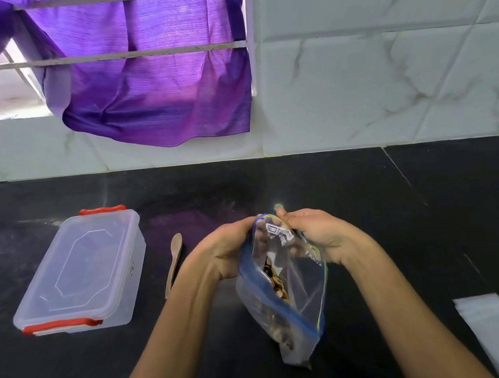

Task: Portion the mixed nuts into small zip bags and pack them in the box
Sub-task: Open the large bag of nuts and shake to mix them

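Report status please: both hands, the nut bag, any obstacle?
Left hand and right hand grip big zip bag at its mouth. Nuts inside. Box lidded. Nothing in the way.

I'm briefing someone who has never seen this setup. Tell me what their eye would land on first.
First, the two hands at centre: the left hand and right hand grip the top of a blue-edged zip bag of nuts above the black counter. Next, the purple curtain hanging over the window bars behind. Then the clear lidded box with red latches at left, a wooden spoon lying beside it.
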`<state>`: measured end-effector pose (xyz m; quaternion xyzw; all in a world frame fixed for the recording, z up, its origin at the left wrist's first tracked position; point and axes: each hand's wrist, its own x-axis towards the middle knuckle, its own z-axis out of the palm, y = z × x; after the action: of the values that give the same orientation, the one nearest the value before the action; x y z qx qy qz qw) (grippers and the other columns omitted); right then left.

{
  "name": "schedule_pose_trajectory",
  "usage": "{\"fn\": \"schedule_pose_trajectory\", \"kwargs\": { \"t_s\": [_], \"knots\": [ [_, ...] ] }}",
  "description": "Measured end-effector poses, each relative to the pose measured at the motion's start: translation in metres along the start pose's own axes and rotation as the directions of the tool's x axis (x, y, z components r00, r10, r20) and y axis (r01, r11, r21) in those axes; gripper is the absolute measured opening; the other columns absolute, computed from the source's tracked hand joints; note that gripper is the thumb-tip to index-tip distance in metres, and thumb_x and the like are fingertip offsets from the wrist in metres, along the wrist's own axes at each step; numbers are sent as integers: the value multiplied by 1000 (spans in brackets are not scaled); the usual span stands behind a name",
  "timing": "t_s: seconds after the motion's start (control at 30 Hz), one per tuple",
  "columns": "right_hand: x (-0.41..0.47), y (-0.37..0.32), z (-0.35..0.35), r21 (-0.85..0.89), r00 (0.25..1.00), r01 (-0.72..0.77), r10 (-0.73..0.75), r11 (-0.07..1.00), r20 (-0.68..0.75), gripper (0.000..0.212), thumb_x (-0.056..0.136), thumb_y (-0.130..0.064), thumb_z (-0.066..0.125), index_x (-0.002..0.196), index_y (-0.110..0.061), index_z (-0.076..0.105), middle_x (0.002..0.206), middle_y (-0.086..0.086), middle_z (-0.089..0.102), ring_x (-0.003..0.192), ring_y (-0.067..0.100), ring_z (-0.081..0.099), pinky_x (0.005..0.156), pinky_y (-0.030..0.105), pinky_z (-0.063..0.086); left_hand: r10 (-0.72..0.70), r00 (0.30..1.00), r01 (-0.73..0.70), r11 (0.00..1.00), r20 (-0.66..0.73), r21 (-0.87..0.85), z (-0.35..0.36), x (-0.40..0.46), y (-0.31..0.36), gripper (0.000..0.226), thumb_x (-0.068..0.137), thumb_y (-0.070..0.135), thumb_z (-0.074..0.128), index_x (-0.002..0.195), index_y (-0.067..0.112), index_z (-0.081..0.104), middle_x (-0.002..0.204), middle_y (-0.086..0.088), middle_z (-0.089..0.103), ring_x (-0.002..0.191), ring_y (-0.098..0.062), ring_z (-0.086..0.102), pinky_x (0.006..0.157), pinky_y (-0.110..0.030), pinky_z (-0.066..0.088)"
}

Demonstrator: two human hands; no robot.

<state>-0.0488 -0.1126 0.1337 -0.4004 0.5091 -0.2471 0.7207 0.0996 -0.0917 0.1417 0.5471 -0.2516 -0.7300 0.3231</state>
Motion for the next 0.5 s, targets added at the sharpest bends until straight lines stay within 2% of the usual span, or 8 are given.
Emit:
{"fn": "schedule_pose_trajectory", "kwargs": {
  "t_s": [0.03,0.1,0.2,0.27,0.33,0.37,0.43,0.5],
  "knots": [
    [-2,1,-1,-12,1000,16,-16,1000,-1,30,99,-24,46,97,-2,67,76,9,65,57,14,59,45,20,48,-4,1000,3,1000,-18,-19,-3,1,0,44,100,31,45,71,4,63,58,-8,63,46,-13,61,48,-19,51],
    [-10,2,-6,-124,998,56,-58,991,-12,23,99,-14,46,114,-9,63,87,4,68,68,9,64,56,21,51,36,997,-34,999,-75,18,-10,-2,1,43,99,39,45,90,2,66,79,-11,68,68,-17,66,69,-28,55],
    [-30,8,-16,-361,992,17,-61,933,-111,32,93,-14,57,124,-21,53,106,1,64,92,11,64,81,32,56,207,954,-139,947,-218,291,-22,-16,-8,37,92,38,57,117,11,58,105,-1,61,98,-19,59,96,-38,49],
    [-45,15,-19,-521,967,-46,-93,852,-237,32,89,-26,64,118,-26,50,101,-5,60,92,10,61,82,32,53,315,882,-112,863,-350,493,-28,-30,-19,46,88,41,63,122,13,53,112,10,50,102,-15,52,94,-37,47],
    [-58,21,-16,-596,935,-65,-160,801,-317,25,86,-36,66,105,-25,55,93,-6,62,86,10,62,76,32,54,381,818,-60,801,-431,595,-33,-42,-29,48,84,48,64,115,12,56,133,3,47,97,-13,52,84,-34,47],
    [-62,23,-14,-604,926,-60,-182,795,-331,20,85,-38,66,97,-24,59,89,-5,65,83,12,65,73,32,56,398,799,-30,775,-451,631,-33,-46,-33,46,82,51,64,106,13,58,132,-2,52,92,-14,55,81,-35,48],
    [-64,25,-10,-617,922,-26,-220,786,-319,14,87,-35,65,85,-21,66,79,-1,70,71,15,68,67,34,58,407,801,2,731,-438,682,-31,-54,-37,35,80,50,66,88,16,62,100,-5,67,81,-18,62,80,-42,55],
    [-65,25,-9,-610,931,15,-233,792,-280,16,90,-28,62,80,-19,71,72,-1,72,64,15,67,64,33,57,443,801,-38,710,-403,704,-31,-56,-39,19,85,36,66,78,18,66,77,-2,68,74,-18,66,79,-44,57]
  ]
}}
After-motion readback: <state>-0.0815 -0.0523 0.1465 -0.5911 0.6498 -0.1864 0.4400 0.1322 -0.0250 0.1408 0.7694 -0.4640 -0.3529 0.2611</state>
